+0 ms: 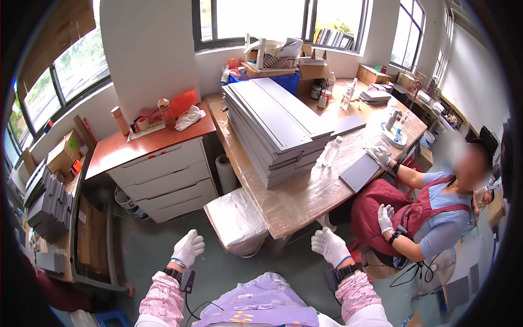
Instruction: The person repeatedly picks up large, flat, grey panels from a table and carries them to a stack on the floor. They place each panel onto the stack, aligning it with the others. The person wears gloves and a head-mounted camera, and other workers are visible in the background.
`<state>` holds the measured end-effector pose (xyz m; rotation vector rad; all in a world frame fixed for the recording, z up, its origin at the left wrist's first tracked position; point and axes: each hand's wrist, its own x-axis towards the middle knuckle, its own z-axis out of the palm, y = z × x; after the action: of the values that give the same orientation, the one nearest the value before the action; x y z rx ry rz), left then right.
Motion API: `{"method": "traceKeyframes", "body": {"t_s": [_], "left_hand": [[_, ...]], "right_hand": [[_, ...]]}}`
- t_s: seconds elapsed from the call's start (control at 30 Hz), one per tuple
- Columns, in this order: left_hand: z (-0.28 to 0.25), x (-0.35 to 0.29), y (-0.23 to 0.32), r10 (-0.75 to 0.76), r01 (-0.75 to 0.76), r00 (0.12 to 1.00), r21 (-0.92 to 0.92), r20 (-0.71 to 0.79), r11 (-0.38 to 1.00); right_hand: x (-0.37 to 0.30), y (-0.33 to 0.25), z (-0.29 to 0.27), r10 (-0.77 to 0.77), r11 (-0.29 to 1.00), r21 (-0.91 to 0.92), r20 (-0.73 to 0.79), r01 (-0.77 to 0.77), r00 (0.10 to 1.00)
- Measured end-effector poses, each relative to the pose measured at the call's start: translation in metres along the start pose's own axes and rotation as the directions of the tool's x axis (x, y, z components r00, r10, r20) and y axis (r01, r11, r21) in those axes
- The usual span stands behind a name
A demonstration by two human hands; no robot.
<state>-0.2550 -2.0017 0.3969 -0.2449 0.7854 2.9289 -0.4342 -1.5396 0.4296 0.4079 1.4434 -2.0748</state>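
1. While the left hand is held loosely curled in the head view, a plastic-covered box is seen near it.
2. The right hand is likewise curled, held near the table.
3. Grey panels are stacked there; a single panel is laid near a co-worker's gloved hand.

Panels along the left edge of the tabletop: smooth, low sheen. Film: glossy, wrinkled plastic. Gloves: matt cloth.

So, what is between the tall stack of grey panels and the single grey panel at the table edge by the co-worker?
In the head view, a clear bottle stands between the panel stack and the single panel, on the film-covered table.
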Motion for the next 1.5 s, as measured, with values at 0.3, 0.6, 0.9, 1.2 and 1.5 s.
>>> {"method": "traceKeyframes", "body": {"t_s": [0.3, 0.6, 0.9, 1.2, 1.5], "left_hand": [[0.134, 0.200, 0.044, 0.115, 0.000, 0.966, 0.447, -0.230, 0.895], [0.237, 0.312, 0.065, 0.103, 0.175, 0.935, 0.695, -0.338, 0.698], [0.218, 0.369, 0.061, 0.092, 0.225, 0.933, 0.761, -0.349, 0.609], [0.172, 0.394, 0.049, 0.192, 0.118, 0.941, 0.799, -0.280, 0.589], [0.219, 0.349, 0.070, 0.111, 0.210, 0.924, 0.726, -0.367, 0.655]], "right_hand": [[0.122, -0.131, 0.115, -0.270, 0.928, 0.340, 0.338, 0.151, 0.901], [0.135, -0.175, 0.191, -0.174, 0.954, 0.278, 0.220, 0.109, 0.960], [0.147, -0.168, 0.213, -0.258, 0.934, 0.277, 0.087, 0.225, 0.962], [0.162, -0.153, 0.220, -0.331, 0.902, 0.310, 0.052, 0.300, 0.942], [0.143, -0.130, 0.226, -0.344, 0.884, 0.343, 0.020, 0.317, 0.939]]}}
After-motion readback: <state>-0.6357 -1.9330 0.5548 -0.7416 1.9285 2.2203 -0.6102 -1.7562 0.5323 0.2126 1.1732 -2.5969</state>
